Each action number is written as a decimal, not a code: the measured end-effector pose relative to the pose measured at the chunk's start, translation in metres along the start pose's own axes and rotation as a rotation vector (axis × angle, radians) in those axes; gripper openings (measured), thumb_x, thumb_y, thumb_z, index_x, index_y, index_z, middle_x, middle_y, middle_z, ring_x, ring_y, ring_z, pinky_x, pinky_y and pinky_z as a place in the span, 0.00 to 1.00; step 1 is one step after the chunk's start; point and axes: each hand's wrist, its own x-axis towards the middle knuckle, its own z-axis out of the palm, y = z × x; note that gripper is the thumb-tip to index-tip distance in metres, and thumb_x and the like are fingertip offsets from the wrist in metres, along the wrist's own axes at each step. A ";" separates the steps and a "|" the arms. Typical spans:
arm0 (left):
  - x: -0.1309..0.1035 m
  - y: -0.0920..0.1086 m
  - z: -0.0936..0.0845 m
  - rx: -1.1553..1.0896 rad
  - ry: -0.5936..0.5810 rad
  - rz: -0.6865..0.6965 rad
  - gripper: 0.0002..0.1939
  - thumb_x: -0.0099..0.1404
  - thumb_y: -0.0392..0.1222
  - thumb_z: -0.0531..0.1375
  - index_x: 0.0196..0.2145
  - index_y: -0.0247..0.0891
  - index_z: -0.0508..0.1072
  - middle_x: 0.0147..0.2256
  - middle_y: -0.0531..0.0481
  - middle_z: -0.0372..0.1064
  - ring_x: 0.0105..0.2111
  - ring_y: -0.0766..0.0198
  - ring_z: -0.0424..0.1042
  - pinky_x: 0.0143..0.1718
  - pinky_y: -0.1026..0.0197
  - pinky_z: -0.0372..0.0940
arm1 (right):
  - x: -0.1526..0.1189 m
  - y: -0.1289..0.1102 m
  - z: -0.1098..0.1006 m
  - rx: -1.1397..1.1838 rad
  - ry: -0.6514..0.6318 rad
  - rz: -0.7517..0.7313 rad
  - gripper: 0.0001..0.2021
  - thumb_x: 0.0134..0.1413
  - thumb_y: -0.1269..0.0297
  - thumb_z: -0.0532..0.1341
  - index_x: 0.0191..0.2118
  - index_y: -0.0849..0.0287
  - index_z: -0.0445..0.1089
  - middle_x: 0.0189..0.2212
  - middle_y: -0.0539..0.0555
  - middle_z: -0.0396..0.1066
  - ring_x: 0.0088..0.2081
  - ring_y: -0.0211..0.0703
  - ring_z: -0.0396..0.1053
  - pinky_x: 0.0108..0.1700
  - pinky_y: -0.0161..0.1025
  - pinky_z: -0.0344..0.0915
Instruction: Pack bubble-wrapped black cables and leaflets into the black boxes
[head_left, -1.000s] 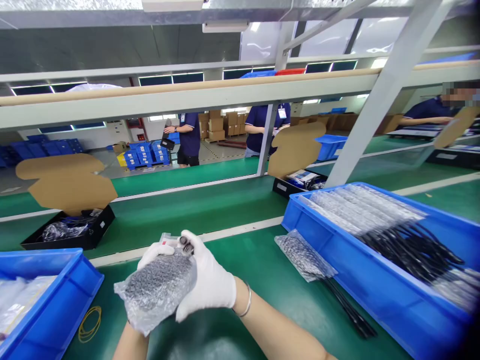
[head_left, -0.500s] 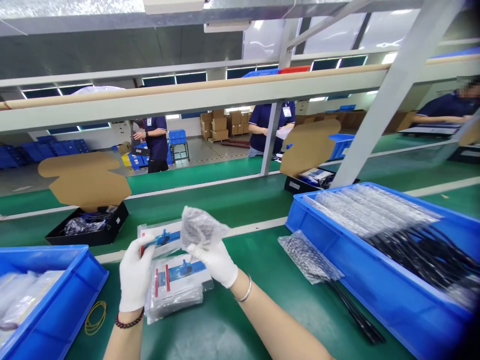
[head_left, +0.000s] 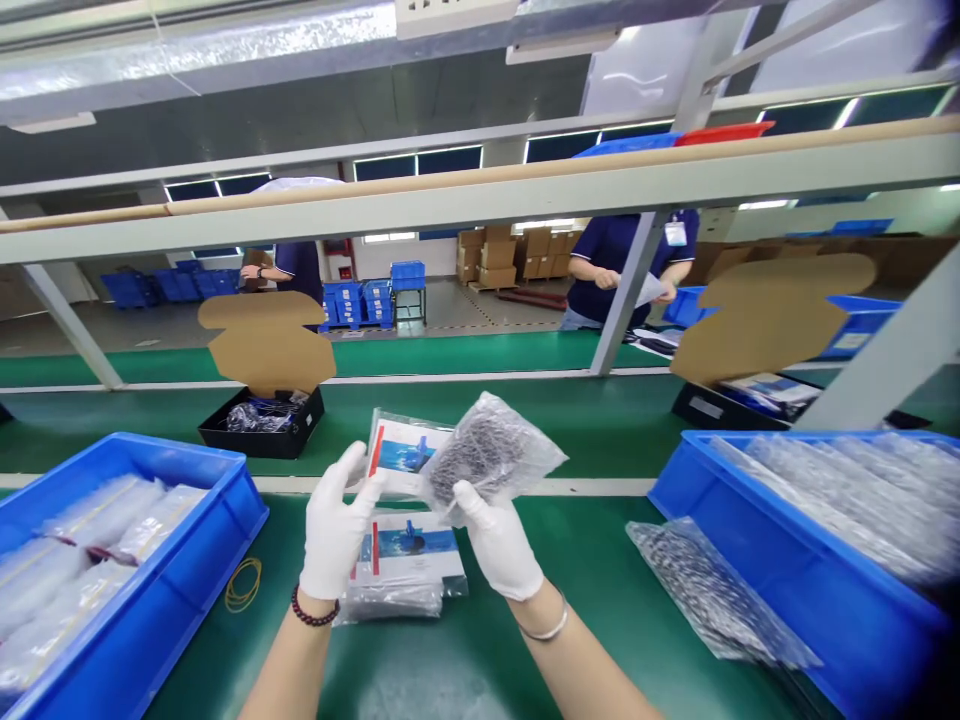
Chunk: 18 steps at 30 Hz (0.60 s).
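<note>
My gloved left hand (head_left: pixel 337 525) is at the left edge of a clear-bagged booklet (head_left: pixel 401 452) with a blue picture and a red stripe, its thumb and fingers around that edge. In my gloved right hand (head_left: pixel 499 545) is a clear plastic bag (head_left: pixel 487 450) with dark, mesh-like contents that I cannot make out. This bag overlaps the right side of the upper booklet. Below both hands, more bagged booklets (head_left: pixel 412 545) lie stacked on the green surface.
Blue bins of bagged items stand left (head_left: pixel 251 500) and right (head_left: pixel 675 485). Yellow rubber bands (head_left: pixel 244 585) and a bag of dark cables (head_left: pixel 712 590) lie beside them. Beyond are open black boxes (head_left: pixel 304 425), a slanted post (head_left: pixel 626 290) and two people.
The view has swung left. My right hand has turned the dark-filled bag flatter toward me. The upper booklet has moved right over the stack, along with my left hand.
</note>
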 end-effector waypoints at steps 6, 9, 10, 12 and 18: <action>0.003 -0.009 0.002 0.018 -0.064 -0.063 0.16 0.60 0.55 0.60 0.30 0.39 0.73 0.28 0.52 0.70 0.31 0.61 0.68 0.35 0.62 0.61 | -0.001 -0.001 0.002 -0.050 -0.004 0.042 0.23 0.45 0.49 0.68 0.45 0.57 0.74 0.48 0.58 0.72 0.53 0.58 0.65 0.61 0.57 0.54; 0.002 -0.012 0.005 0.061 -0.014 -0.033 0.17 0.62 0.56 0.58 0.27 0.39 0.69 0.24 0.55 0.64 0.28 0.63 0.63 0.32 0.63 0.58 | -0.004 0.002 0.005 -0.060 -0.001 0.049 0.26 0.44 0.48 0.68 0.48 0.57 0.72 0.51 0.58 0.71 0.55 0.58 0.64 0.62 0.56 0.52; 0.002 -0.011 0.006 0.068 -0.003 -0.028 0.17 0.62 0.55 0.58 0.26 0.39 0.67 0.24 0.55 0.62 0.28 0.64 0.62 0.31 0.63 0.57 | -0.005 0.003 0.005 -0.061 -0.005 0.051 0.26 0.44 0.48 0.68 0.49 0.57 0.72 0.51 0.58 0.70 0.55 0.58 0.64 0.62 0.57 0.51; 0.002 -0.011 0.008 0.077 0.024 -0.017 0.17 0.63 0.54 0.57 0.24 0.39 0.64 0.23 0.56 0.59 0.26 0.65 0.60 0.30 0.63 0.56 | -0.005 0.006 0.004 -0.078 -0.010 0.058 0.26 0.44 0.49 0.68 0.49 0.57 0.72 0.50 0.58 0.71 0.55 0.58 0.64 0.63 0.57 0.50; -0.009 -0.010 0.023 -0.102 0.015 0.024 0.11 0.62 0.50 0.59 0.35 0.40 0.71 0.32 0.52 0.69 0.33 0.62 0.67 0.37 0.62 0.62 | -0.004 0.011 0.001 -0.076 0.059 0.010 0.22 0.47 0.49 0.66 0.47 0.55 0.73 0.49 0.56 0.72 0.55 0.56 0.64 0.64 0.55 0.48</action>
